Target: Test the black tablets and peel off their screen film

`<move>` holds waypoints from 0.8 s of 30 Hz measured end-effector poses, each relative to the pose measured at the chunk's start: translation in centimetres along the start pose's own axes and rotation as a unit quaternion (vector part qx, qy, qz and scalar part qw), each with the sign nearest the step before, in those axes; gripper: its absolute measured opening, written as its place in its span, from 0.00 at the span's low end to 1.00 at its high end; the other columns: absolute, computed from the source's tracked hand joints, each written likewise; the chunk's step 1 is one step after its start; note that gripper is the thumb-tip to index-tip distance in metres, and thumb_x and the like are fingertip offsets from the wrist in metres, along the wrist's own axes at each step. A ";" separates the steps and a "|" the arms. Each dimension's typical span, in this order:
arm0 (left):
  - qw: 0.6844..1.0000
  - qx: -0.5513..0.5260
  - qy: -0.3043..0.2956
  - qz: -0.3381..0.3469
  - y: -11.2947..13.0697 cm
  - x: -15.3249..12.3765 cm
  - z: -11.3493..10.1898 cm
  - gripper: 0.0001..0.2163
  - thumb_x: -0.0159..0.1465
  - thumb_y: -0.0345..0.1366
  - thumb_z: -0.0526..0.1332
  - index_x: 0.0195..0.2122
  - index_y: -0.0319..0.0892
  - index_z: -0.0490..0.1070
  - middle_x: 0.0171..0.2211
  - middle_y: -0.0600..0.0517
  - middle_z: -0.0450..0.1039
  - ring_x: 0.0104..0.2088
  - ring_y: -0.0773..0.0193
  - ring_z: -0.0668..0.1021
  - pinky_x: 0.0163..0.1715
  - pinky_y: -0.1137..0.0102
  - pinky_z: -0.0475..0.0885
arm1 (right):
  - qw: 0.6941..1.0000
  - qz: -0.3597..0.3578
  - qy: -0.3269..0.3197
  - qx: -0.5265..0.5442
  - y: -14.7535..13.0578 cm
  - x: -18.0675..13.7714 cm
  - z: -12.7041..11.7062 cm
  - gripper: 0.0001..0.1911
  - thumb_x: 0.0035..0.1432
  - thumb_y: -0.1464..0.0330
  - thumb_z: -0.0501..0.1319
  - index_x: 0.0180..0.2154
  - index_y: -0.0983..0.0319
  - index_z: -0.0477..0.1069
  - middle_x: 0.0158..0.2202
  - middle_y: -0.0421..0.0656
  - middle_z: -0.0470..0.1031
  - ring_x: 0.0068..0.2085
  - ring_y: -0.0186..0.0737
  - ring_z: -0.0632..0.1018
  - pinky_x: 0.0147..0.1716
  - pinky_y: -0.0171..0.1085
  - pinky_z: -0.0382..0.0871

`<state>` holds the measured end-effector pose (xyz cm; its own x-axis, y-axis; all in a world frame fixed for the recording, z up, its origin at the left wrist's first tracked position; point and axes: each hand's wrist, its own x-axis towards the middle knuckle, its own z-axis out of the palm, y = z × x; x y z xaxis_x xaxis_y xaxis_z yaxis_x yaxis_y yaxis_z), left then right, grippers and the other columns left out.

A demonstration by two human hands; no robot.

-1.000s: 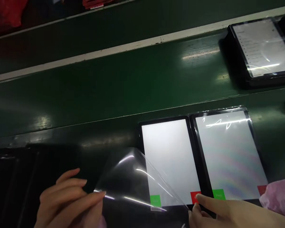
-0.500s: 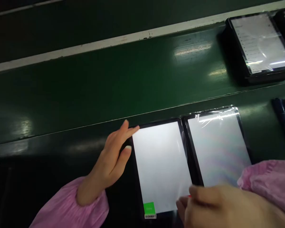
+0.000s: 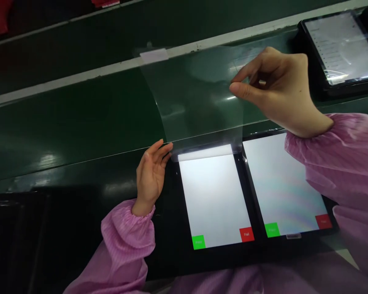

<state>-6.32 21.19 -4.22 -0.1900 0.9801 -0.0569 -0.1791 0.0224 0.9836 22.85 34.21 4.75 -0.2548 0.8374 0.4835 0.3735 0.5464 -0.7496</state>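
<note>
Two black tablets lie side by side with white screens lit: the left tablet (image 3: pixel 214 196) and the right tablet (image 3: pixel 282 188), each showing a green and a red button. My right hand (image 3: pixel 272 92) pinches the edge of a clear film sheet (image 3: pixel 196 94), lifted upright above the left tablet's far edge, where its lower end still touches. A white tab sits at the film's top left corner. My left hand (image 3: pixel 151 173) rests with fingers extended against the left tablet's far left corner. Both arms wear pink sleeves.
A dark green conveyor belt (image 3: pixel 79 122) with a white edge strip runs behind the tablets. Another lit tablet (image 3: pixel 340 49) in a black holder sits on the belt at the far right. Dark trays (image 3: pixel 18 237) lie at the lower left.
My right hand rose from the left tablet's near edge, peeling the clear film up and away. My left hand stayed at the far left corner. The red button is now uncovered.
</note>
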 end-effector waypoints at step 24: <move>0.992 0.073 -0.026 0.097 -1.5 0.6 0.3 0.18 0.67 0.56 0.66 0.47 0.49 0.80 0.49 0.47 0.82 0.54 0.54 0.82 0.51 0.61 0.79 | 0.999 0.016 -0.002 -0.034 -4.2 -3.9 -1.0 0.05 0.58 0.75 0.74 0.33 0.62 0.80 0.33 0.39 0.75 0.31 0.30 0.71 0.29 0.34 0.65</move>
<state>-5.91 21.82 -5.69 -0.1565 0.9776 0.1408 -0.0016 -0.1428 0.9897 23.21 28.71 6.47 -0.2461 0.8543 0.4578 0.4403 0.5194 -0.7324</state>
